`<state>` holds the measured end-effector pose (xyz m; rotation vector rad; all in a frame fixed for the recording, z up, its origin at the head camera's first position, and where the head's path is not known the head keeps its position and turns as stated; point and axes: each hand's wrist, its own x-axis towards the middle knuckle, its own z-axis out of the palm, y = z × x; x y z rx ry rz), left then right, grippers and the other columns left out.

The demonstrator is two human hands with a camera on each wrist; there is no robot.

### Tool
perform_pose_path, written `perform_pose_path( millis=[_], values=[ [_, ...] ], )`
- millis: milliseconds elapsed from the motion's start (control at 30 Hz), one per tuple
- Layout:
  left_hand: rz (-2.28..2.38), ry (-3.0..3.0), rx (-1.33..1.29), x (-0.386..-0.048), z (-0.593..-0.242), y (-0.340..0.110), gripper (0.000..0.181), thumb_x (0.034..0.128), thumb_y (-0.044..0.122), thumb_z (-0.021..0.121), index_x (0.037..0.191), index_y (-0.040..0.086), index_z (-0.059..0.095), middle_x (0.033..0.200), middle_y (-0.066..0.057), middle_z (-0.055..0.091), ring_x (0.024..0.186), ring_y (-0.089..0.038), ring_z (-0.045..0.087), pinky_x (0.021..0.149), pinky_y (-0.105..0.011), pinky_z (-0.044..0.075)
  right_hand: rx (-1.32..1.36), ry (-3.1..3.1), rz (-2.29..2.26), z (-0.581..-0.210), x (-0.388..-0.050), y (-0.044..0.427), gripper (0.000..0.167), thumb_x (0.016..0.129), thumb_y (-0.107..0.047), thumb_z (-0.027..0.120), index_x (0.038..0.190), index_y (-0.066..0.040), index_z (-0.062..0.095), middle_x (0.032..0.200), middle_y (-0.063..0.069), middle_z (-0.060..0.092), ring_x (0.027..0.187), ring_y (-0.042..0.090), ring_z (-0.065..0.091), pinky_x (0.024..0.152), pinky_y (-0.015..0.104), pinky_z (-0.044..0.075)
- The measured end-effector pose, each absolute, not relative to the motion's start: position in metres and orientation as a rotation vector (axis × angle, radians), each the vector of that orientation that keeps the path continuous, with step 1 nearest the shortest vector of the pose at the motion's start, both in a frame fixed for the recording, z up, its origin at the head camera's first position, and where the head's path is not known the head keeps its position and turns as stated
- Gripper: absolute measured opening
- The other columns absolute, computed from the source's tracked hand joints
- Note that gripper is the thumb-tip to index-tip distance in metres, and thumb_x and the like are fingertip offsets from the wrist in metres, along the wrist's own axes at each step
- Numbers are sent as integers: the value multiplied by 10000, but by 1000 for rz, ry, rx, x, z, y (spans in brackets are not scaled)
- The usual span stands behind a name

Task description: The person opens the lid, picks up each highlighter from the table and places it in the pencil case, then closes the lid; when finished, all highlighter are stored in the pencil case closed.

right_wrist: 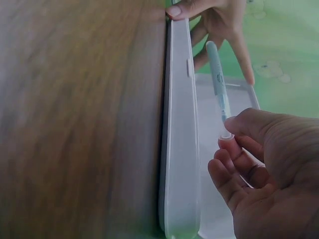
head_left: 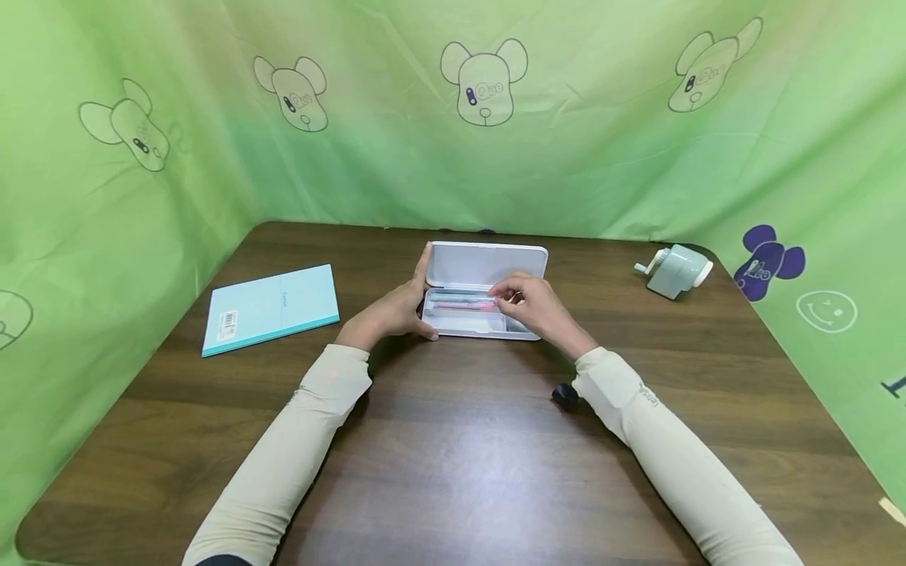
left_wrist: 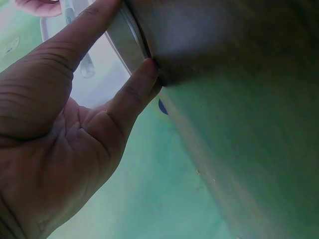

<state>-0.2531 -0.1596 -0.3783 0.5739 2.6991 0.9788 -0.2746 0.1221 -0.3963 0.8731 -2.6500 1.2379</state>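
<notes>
A white pencil case [head_left: 465, 323] lies with its lid [head_left: 488, 266] raised on the table. My left hand [head_left: 393, 311] grips its left end, thumb at the front corner and a finger along the lid's edge. In the right wrist view, my right hand [right_wrist: 271, 159] pinches one end of a light teal pen [right_wrist: 218, 74] with a clear section between thumb and fingertip. The pen's other end points toward the left hand, over the case. A pinkish stick-like item [head_left: 460, 305] lies inside the case beside the pen; its kind is too small to tell.
A light blue notebook [head_left: 272, 306] lies to the left on the brown wooden table [head_left: 453, 456]. A pale green crank pencil sharpener [head_left: 678, 271] stands at the back right. Near my right wrist is a small black object [head_left: 565, 396]. A green printed curtain [head_left: 396, 173] hangs behind.
</notes>
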Motion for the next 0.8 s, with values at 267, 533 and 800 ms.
perform_pose_path(
  millis=[267, 533, 800],
  values=[
    [966, 2703, 567, -254, -379, -159, 1586, 828, 99, 974, 1643, 257, -377, 1782, -272, 62, 1536, -440, 391, 1255, -514, 324, 856, -2686, 1193, -398, -274, 121, 169, 951, 38, 701, 1086, 54, 802, 1059, 160, 737, 942, 281, 693, 851, 333, 557],
    [986, 2702, 608, -261, -388, -163, 1615, 820, 143, 988, 1626, 303, -402, 1778, -282, 70, 1492, -449, 450, 1226, -512, 371, 763, -2749, 1129, -394, -274, 132, 245, 1008, -103, 764, 1207, 40, 787, 1119, 179, 730, 980, 309, 680, 885, 408, 552],
    [984, 2704, 608, -254, -380, -161, 1572, 824, 84, 974, 1657, 222, -352, 1720, -329, 262, 1493, -441, 456, 1221, -523, 371, 322, -2632, 1280, -395, -274, 160, 224, 1068, -160, 623, 1055, 17, 759, 957, 161, 718, 849, 203, 628, 803, 286, 490]
  ],
)
